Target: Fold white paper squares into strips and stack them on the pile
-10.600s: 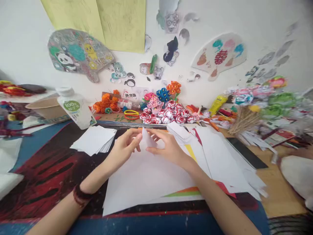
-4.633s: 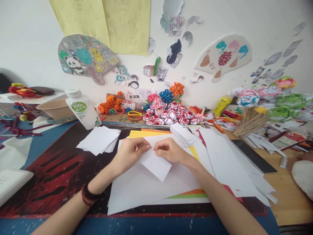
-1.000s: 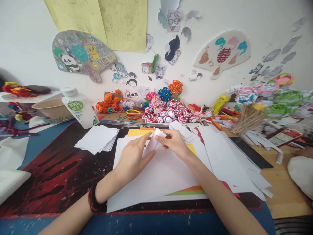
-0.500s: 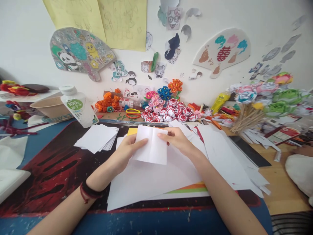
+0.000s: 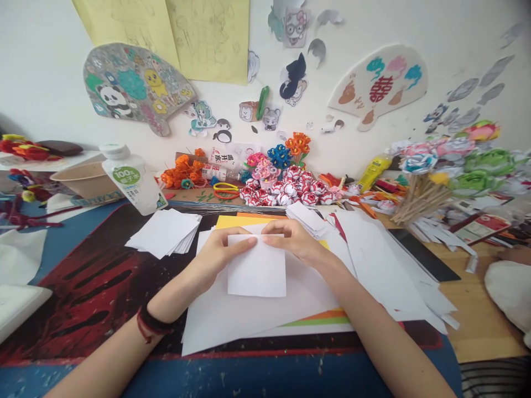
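Observation:
A small white square of paper hangs upright between my two hands, above a large white sheet. My left hand pinches its top edge near the middle, thumb in front and fingers behind. From the other side my right hand grips the same edge, its thumb close to the left thumb. The fingers behind the paper are partly hidden. Left of my left hand lies a stack of white paper squares. Another pile of white slips lies just beyond my right hand.
A white bottle and a tan bowl stand at the back left. Red-and-white paper flowers line the wall. More white sheets and a black flat object lie right. Flowers on sticks stand beyond them.
Both hands have slid to the paper's top edge and come closer together. The square has moved slightly lower and nearer to me, and its middle crease shows less.

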### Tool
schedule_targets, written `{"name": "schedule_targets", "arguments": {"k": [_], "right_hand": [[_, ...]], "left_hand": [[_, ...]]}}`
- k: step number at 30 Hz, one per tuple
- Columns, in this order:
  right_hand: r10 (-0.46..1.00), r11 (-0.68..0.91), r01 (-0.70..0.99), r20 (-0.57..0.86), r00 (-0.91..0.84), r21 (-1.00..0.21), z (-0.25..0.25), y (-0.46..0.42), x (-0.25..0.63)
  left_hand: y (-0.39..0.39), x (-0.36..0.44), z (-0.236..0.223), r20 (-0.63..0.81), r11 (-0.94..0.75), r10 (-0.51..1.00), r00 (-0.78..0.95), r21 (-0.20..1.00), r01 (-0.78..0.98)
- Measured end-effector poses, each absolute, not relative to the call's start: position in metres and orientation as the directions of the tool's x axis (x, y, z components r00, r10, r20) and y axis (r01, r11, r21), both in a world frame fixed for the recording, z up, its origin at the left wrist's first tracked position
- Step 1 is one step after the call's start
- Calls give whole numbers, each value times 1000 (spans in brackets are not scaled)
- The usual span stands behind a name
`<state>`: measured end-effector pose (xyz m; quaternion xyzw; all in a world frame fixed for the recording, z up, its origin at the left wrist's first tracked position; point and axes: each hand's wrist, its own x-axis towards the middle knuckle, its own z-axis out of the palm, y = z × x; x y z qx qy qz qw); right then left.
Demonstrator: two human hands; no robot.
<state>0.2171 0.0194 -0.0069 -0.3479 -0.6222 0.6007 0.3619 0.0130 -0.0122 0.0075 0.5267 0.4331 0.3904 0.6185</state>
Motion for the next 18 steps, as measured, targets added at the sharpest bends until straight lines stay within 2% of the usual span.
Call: {"name": "schedule_targets", "arguments": {"k": [11, 18], "right_hand": [[803, 166, 103, 74, -592, -981, -5, 19, 215], [776, 213, 109, 100, -623, -971, -3, 18, 215]], "left_hand": [[-13, 15, 6, -51, 18, 954, 297, 994, 112], [-14, 16, 5, 18, -79, 959, 281, 975, 208]]}}
